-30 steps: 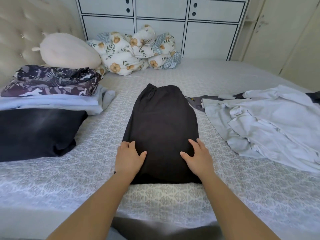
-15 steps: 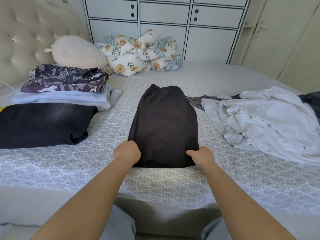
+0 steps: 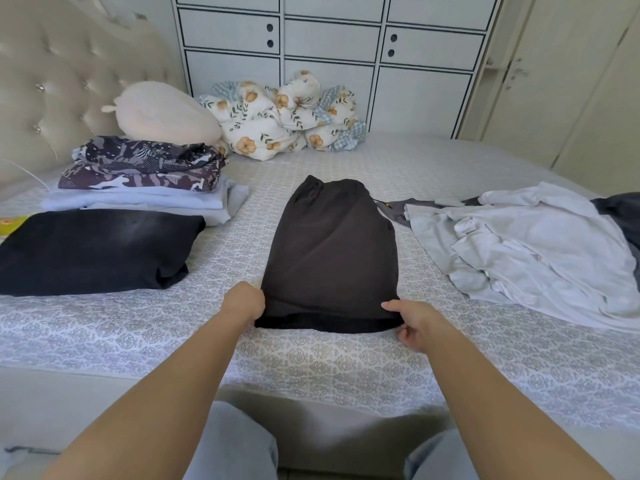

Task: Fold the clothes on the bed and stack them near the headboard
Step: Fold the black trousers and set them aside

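Observation:
A dark brown folded garment (image 3: 330, 251) lies lengthwise in the middle of the bed. My left hand (image 3: 243, 303) grips its near left corner, fingers curled under the edge. My right hand (image 3: 414, 322) pinches the near right corner between thumb and fingers. To the left, near the tufted headboard (image 3: 62, 91), stands a stack of folded clothes (image 3: 145, 181) with a patterned piece on top, and a folded black garment (image 3: 93, 249) lies in front of it. A loose heap of white and grey clothes (image 3: 526, 247) lies on the right.
A cream pillow (image 3: 162, 112) and a bundled floral blanket (image 3: 280, 119) sit at the far side of the bed. White cabinets (image 3: 332, 43) stand behind the bed. The patterned sheet (image 3: 329, 362) reaches the near edge, where my legs are.
My hands slid from lying flat on top of the dark garment down to its near corners and closed on them. The view pulled back slightly.

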